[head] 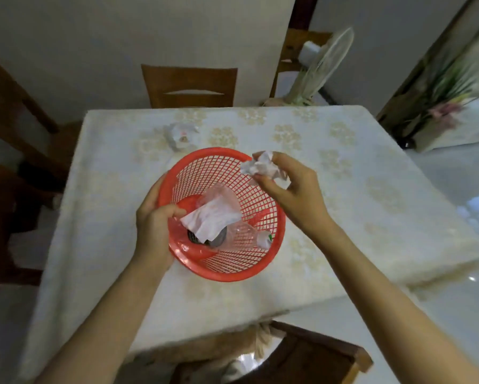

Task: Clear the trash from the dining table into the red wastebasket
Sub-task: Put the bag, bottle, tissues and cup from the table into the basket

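The red mesh wastebasket (243, 261) is held above the dining table (343, 206), tilted toward me. My left hand (153, 231) grips its left rim. Inside lie a white tissue (212, 221), a clear plastic bottle (246, 235) with a white cap, and something dark underneath. My right hand (293, 192) pinches a crumpled white paper ball (261, 166) over the basket's right rim. A crumpled white wrapper (181, 135) lies on the table beyond the basket.
The table wears a cream floral cloth. Wooden chairs stand at the far side (189, 85), at the left, and at the near edge (302, 356). A standing fan (324, 65) and a plant (448, 87) are at the back right.
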Demonstrator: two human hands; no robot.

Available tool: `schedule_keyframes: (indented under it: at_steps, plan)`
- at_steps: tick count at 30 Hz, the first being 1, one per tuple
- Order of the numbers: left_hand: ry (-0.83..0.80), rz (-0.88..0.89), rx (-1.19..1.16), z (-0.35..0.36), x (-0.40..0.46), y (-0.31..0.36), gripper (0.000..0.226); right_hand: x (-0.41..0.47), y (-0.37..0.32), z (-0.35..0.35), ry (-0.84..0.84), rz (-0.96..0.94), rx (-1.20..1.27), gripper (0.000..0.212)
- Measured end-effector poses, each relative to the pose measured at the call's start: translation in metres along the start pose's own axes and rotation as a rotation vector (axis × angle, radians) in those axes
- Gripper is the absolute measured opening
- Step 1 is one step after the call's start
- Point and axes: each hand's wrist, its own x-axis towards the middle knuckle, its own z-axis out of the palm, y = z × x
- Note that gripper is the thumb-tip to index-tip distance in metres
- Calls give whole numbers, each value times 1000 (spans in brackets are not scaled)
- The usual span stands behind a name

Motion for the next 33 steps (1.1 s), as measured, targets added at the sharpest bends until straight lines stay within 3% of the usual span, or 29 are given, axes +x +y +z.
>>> schedule_keyframes:
  at_steps: [5,10,15,18,21,23,27,33]
  plan:
    - [-101,-28,-70,-81,-37,32,68,-64,-83,73,-73,-36,-172,21]
    - [-136,-38,-18,-160,-58,56,66,-108,-152,131,-139,41,-169,42]
    - [-90,-26,26,-199,-63,72,68,-121,-165,138,30,163,-241,36]
    - [-89,-7,56,-209,-61,74,66,-119,-131,134,203,327,-233,33]
    - [-79,-35,63,-219,-49,71,65,-108,-81,130,258,592,-181,41]
    - [-64,-43,45,-223,-34,67,66,-98,-36,129,196,689,-213,45]
    - [-50,-38,65,-211,0,61,67,-83,61,138,47,797,-334,80]
    - [-54,-48,123,-174,55,49,67,-68,148,149,-111,916,-555,90]
